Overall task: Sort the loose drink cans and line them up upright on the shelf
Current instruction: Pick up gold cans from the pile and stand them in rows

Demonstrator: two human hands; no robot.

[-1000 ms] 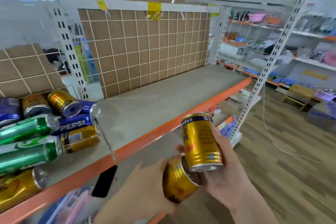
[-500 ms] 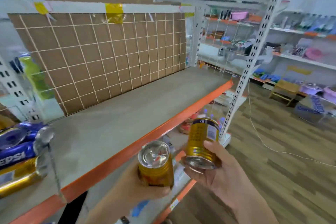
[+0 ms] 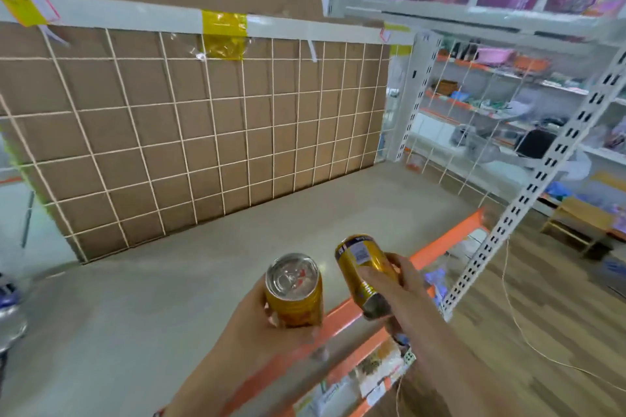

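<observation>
My left hand grips a gold can held upright, its silver top facing me, above the front part of the grey shelf. My right hand holds a second gold can tilted, top leaning away and to the left, over the shelf's orange front edge. The two cans are side by side, a small gap between them. A few blurred cans show at the far left edge of the shelf.
A cardboard back panel behind a white wire grid closes the rear of the shelf. A white perforated upright stands at the right end. A lower shelf with packets lies below. Wood floor and other stocked racks lie to the right.
Both hands have risen with their cans, from below the orange edge to over the shelf. The view has swung right, so the pile of loose cans is almost out of sight.
</observation>
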